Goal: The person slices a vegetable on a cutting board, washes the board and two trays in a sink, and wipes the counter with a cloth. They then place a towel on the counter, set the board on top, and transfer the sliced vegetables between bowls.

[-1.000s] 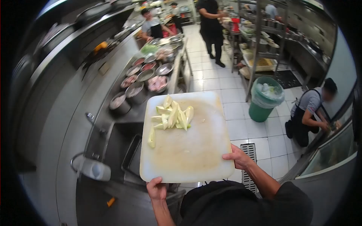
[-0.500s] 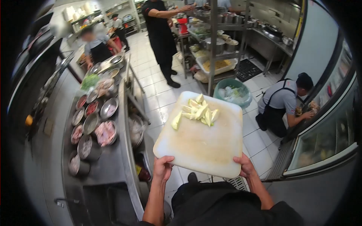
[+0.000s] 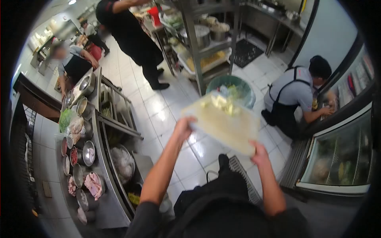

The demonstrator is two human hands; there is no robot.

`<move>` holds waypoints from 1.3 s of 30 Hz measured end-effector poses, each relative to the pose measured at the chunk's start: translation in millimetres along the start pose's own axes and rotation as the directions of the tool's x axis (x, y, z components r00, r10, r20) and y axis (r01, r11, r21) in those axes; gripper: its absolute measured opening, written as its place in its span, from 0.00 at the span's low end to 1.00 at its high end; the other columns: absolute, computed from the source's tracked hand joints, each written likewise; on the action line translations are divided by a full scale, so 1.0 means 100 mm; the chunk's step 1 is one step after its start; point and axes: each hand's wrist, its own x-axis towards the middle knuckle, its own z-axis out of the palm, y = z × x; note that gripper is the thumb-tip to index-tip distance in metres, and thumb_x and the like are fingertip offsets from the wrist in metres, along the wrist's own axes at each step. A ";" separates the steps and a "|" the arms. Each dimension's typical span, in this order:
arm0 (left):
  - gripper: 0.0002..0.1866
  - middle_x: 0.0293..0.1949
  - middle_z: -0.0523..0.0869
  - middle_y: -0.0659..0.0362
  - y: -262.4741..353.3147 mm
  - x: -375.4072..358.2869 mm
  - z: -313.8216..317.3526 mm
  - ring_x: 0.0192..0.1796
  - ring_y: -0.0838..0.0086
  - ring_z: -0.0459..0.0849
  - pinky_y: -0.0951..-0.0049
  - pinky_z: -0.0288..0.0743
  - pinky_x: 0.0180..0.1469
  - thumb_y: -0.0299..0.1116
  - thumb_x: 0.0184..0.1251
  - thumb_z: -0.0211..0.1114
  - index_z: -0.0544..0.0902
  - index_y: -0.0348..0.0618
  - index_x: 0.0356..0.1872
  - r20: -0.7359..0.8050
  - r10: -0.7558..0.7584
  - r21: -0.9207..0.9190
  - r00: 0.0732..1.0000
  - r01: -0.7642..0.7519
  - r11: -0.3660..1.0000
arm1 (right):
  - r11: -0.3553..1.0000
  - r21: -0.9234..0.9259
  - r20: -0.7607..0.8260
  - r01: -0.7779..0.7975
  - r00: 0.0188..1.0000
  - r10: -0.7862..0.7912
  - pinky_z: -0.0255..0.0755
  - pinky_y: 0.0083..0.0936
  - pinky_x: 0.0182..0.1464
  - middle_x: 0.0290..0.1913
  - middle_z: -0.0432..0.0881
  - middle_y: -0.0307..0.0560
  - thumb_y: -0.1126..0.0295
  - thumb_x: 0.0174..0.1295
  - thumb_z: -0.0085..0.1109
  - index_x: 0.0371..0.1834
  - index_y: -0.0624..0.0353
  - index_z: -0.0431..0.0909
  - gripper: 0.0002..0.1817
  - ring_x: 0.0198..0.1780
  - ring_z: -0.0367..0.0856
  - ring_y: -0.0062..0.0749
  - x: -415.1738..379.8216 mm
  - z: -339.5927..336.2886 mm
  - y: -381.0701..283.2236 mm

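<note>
A white cutting board (image 3: 222, 129) is held out in front of me, its far edge tipped down over a green tub (image 3: 248, 89). Pale green cut wedges (image 3: 222, 104), perhaps a vegetable or fruit, lie near that far edge and look blurred. My left hand (image 3: 185, 129) grips the board's left edge, while my right hand (image 3: 258, 154) is closed on its near right corner. Inside the tub are a clear plastic bag and green scraps, partly hidden by the board.
On the left, a steel counter (image 3: 115, 216) bears several metal bowls and raw meat (image 3: 93, 185). A shelf rack (image 3: 194, 43) rises behind the tub. One person (image 3: 293, 95) crouches at the fridge on the right; another person (image 3: 135, 39) stands ahead. A drain grate (image 3: 246, 176) crosses the floor.
The board has moved forward to the tub and tilted away from me. The wedges have shifted towards its far edge. My left hand has moved up along the board's left side.
</note>
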 end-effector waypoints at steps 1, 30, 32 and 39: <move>0.17 0.42 0.81 0.54 0.18 0.29 0.31 0.43 0.61 0.82 0.60 0.80 0.54 0.24 0.47 0.64 0.77 0.36 0.42 -0.006 -0.114 -0.038 0.993 0.114 0.993 | 0.996 0.039 -0.036 -0.085 0.996 0.087 0.71 0.41 0.66 0.60 0.78 0.57 0.73 0.64 0.58 0.65 0.69 0.67 0.26 0.60 0.79 0.46 0.44 -0.32 -0.16; 0.23 0.39 0.83 0.52 0.71 -0.30 1.42 0.38 0.63 0.84 0.63 0.81 0.34 0.19 0.45 0.60 0.76 0.31 0.49 -0.601 0.154 0.057 0.784 -0.150 0.987 | 0.096 -0.898 0.439 0.429 0.867 0.237 0.62 0.34 0.69 0.64 0.77 0.52 0.57 0.75 0.44 0.66 0.63 0.71 0.25 0.65 0.74 0.47 3.10 0.03 -0.61; 0.23 0.39 0.83 0.52 0.74 -0.35 1.41 0.39 0.63 0.84 0.63 0.81 0.34 0.19 0.45 0.60 0.76 0.31 0.49 -0.625 0.149 0.036 0.766 -0.162 0.986 | 0.020 -0.967 0.253 0.253 0.958 0.135 0.61 0.32 0.70 0.64 0.78 0.51 0.55 0.76 0.43 0.68 0.63 0.69 0.27 0.65 0.75 0.44 3.51 -0.14 -0.86; 0.14 0.30 0.82 0.56 0.69 -0.54 1.32 0.28 0.68 0.82 0.67 0.76 0.25 0.19 0.40 0.63 0.80 0.35 0.34 -0.712 0.207 0.016 0.671 -0.280 0.960 | 0.267 -0.808 0.588 0.526 0.683 0.433 0.50 0.27 0.75 0.72 0.69 0.52 0.53 0.76 0.42 0.69 0.70 0.66 0.31 0.74 0.63 0.35 2.22 0.90 -0.74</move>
